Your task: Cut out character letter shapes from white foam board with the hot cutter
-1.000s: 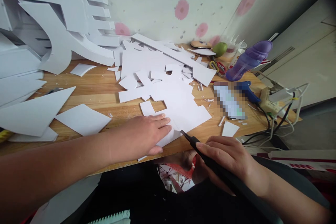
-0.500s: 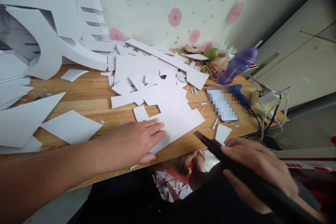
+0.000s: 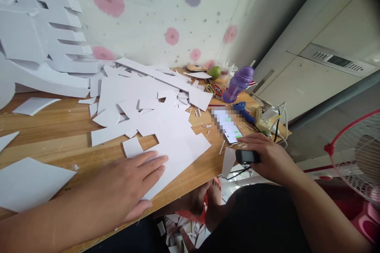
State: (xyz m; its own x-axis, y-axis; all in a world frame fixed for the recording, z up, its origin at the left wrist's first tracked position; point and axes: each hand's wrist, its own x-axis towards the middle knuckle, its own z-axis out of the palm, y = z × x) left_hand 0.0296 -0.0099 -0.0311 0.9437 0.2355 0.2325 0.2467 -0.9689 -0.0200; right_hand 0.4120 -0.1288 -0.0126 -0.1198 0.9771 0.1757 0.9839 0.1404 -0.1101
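My left hand (image 3: pixel 135 180) lies palm down with fingers stretched out on a large white foam board sheet (image 3: pixel 175 146), over its lower left part. The sheet has notched edges and a rectangular gap beside a small white piece (image 3: pixel 132 147). My right hand (image 3: pixel 268 158) is closed around a black handheld tool (image 3: pixel 247 157), seen nearly end-on, so its kind cannot be told. One right finger reaches to the lower edge of the lit phone (image 3: pixel 230 128) lying on the table. Below the tool, a white offcut (image 3: pixel 228 161) sits at the table's edge.
White cut scraps (image 3: pixel 118 87) pile up behind the sheet; a white assembled structure (image 3: pixel 32 39) stands back left. Scissors (image 3: pixel 214 90), a purple bottle (image 3: pixel 238 83), a blue glue gun (image 3: pixel 244 111) and a power strip (image 3: pixel 264 120) line the right. A fan (image 3: pixel 359 154) stands beyond.
My right hand has swung the black tool from pointing at the sheet to nearly end-on, and moved up to the phone. My left hand stays on the sheet. The view has turned right.
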